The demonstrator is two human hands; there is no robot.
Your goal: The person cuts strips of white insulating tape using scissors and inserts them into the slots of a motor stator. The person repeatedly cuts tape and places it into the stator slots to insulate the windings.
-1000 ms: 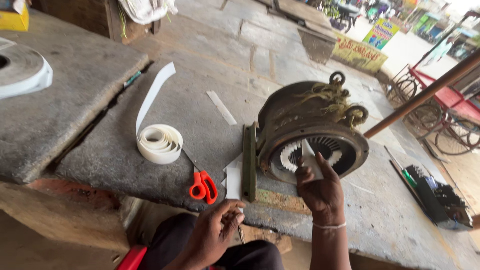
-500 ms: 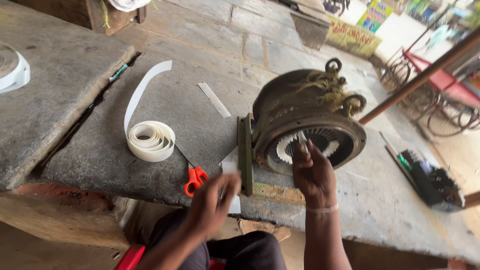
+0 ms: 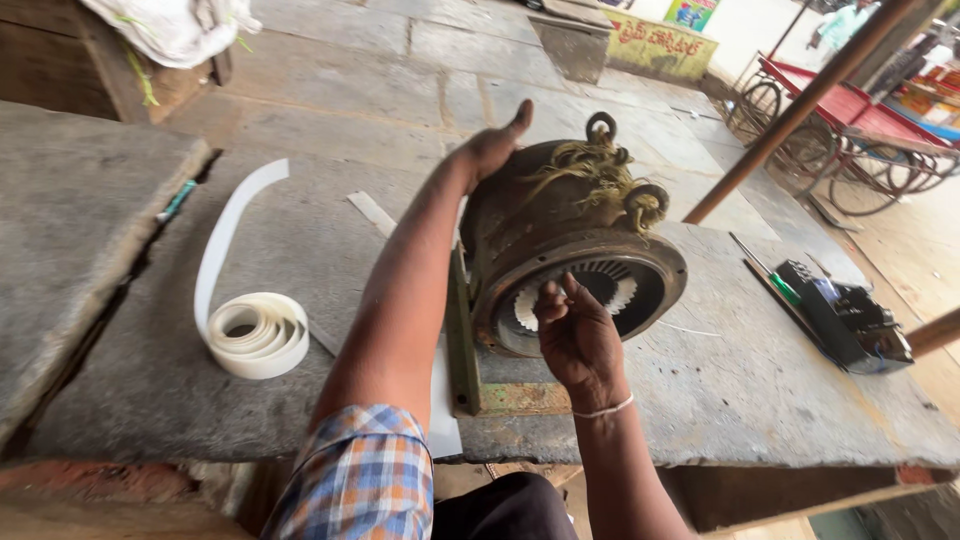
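A: What is lying at the left of the frame?

B: A roll of white insulating strip (image 3: 252, 335) is sitting on the stone bench (image 3: 740, 400), its loose tail curling toward the upper left.

A: And the left hand (image 3: 492, 148)?

B: It is reaching up through the middle of the frame, fingers spread flat and gripping nothing, resting on the top of the rusty motor housing (image 3: 540, 225).

A: Where is that housing sitting?

B: Right of centre, tipped on its side on a green angle-iron base (image 3: 470, 385), its open mouth facing the camera.

A: The right hand (image 3: 575, 335)?

B: It is working at the lower rim of the opening, fingertips pressed together by the white slot liners (image 3: 525, 305); I cannot tell whether they are pinching one.

A: Any advice?

B: I would be keeping the left palm pressing firmly so the housing is not rocking, and feeding each liner straight along its slot, not bending it.

A: Further right?

B: A black meter-like box (image 3: 845, 318) is lying near the bench edge.
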